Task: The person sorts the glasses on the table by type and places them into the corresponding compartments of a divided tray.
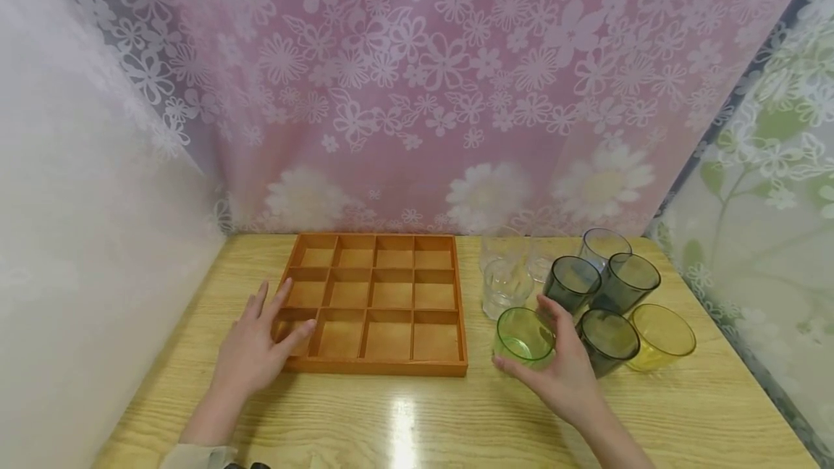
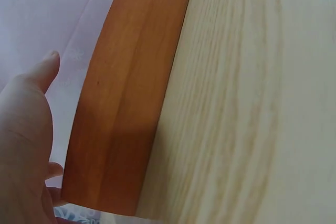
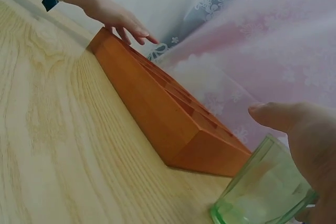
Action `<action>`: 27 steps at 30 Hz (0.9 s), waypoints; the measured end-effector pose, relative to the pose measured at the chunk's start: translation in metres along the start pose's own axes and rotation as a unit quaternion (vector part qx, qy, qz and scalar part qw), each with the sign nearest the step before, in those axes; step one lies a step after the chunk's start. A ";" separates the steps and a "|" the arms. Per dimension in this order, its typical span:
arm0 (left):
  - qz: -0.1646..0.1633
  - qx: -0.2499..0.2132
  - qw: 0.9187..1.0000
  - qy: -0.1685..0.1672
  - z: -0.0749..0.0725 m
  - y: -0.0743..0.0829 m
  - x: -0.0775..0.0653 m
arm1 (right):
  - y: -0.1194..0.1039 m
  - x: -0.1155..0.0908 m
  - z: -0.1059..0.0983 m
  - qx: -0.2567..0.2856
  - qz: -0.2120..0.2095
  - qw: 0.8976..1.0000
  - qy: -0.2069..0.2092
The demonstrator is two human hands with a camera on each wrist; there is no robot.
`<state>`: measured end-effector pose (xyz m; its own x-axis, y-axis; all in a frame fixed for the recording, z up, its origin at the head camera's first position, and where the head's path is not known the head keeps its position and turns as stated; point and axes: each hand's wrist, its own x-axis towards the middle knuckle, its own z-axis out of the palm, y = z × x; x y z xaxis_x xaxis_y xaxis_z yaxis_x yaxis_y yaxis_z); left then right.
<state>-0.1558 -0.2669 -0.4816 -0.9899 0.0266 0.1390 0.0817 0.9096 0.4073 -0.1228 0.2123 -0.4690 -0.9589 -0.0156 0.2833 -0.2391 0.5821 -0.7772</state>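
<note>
My right hand (image 1: 565, 375) is curved around a green glass (image 1: 523, 335), thumb at its near left side and fingers at its far right. The right wrist view shows that green glass (image 3: 262, 192) low in the frame, with the thumb near its rim. On the left, my left hand (image 1: 250, 346) lies with spread fingers over the left edge of a wooden compartment box (image 1: 374, 366). In the left wrist view, the box's orange-brown side wall (image 2: 123, 98) stands beside the thumb. The compartments hold nothing.
Close to the right hand stand three dark grey glasses (image 1: 609, 353) and a yellow glass (image 1: 664, 339). Several clear glasses (image 1: 504, 292) and a blue-rimmed glass (image 1: 604, 244) stand behind. Floral cloth (image 1: 404, 93) hangs along the back edge of the wooden table (image 1: 339, 418).
</note>
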 end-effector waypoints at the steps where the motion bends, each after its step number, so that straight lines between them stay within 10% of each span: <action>1: -0.004 -0.009 1.000 0.003 0.001 -0.001 0.000 | 0.002 0.000 0.001 0.005 0.003 1.000 0.003; 27: -0.106 -0.199 0.969 0.100 0.021 -0.011 -0.014 | 0.018 -0.001 0.023 0.047 0.093 0.994 0.035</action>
<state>-0.1456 -0.2687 -0.5065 -0.9506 -0.2600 0.1697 -0.0434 0.6524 0.7566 -0.1294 0.2046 -0.4965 -0.9756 0.1443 0.1652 -0.0745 0.4907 -0.8682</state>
